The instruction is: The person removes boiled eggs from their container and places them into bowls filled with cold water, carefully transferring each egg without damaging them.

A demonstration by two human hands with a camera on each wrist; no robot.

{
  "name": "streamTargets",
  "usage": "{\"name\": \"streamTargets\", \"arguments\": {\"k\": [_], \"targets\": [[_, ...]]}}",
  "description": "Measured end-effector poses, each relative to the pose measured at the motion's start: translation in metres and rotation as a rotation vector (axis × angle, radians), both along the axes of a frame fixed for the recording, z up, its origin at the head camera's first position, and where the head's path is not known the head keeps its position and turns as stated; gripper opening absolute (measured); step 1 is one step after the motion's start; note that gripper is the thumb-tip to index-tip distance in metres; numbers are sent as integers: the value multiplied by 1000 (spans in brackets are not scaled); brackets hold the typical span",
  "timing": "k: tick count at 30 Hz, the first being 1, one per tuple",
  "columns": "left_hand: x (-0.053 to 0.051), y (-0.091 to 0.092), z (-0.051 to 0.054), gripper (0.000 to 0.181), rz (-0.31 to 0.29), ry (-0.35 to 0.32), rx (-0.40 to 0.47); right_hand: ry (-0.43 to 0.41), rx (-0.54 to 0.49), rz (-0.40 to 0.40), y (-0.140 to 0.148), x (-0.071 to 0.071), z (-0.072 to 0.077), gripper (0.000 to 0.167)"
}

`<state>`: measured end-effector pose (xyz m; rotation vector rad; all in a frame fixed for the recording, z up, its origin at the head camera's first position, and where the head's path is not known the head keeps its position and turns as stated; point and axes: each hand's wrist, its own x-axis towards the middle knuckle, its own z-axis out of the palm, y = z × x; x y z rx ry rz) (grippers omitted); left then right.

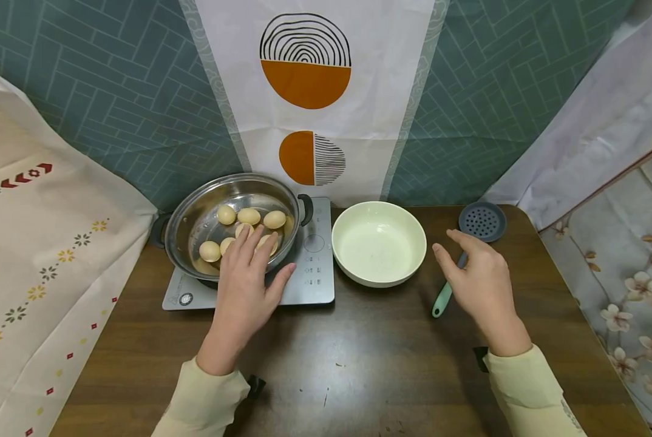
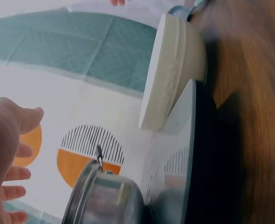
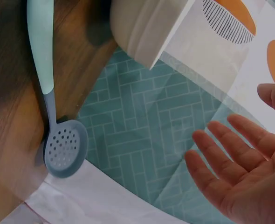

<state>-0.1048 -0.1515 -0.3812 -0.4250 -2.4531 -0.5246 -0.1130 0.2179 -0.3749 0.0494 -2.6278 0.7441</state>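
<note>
My left hand (image 1: 245,288) hovers over the near right side of a steel pot (image 1: 181,209), fingers spread and holding nothing. Inside the pot lie several pale eggs (image 1: 248,216) in shallow water; the hand hides part of some. My right hand (image 1: 481,282) is held above a skimmer (image 1: 482,222) with a grey perforated head and mint handle (image 3: 42,46). In the right wrist view, the fingers (image 3: 212,163) are loosely extended, apart from the skimmer. A cream bowl (image 1: 379,243) stands between the two hands, with nothing visible in it.
The pot sits on a silver induction cooktop (image 1: 309,291) on a dark wooden table (image 1: 337,370). Behind hangs a cloth with orange half-circles (image 1: 306,85) over a teal tiled-pattern backdrop (image 1: 113,91). An embroidered white cloth (image 1: 58,261) borders the left, a floral panel (image 1: 632,303) the right.
</note>
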Motion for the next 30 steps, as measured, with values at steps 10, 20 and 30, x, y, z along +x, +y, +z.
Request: {"name": "streamTargets", "arguments": {"k": [10, 20, 30], "targets": [[9, 19, -8, 37, -199, 130, 9, -29, 14, -72, 9, 3, -6, 42], [12, 29, -27, 32, -324, 102, -75, -194, 6, -166, 26, 3, -22, 49], [8, 22, -47, 32, -264, -28, -128, -525, 91, -232, 33, 0, -58, 55]]}}
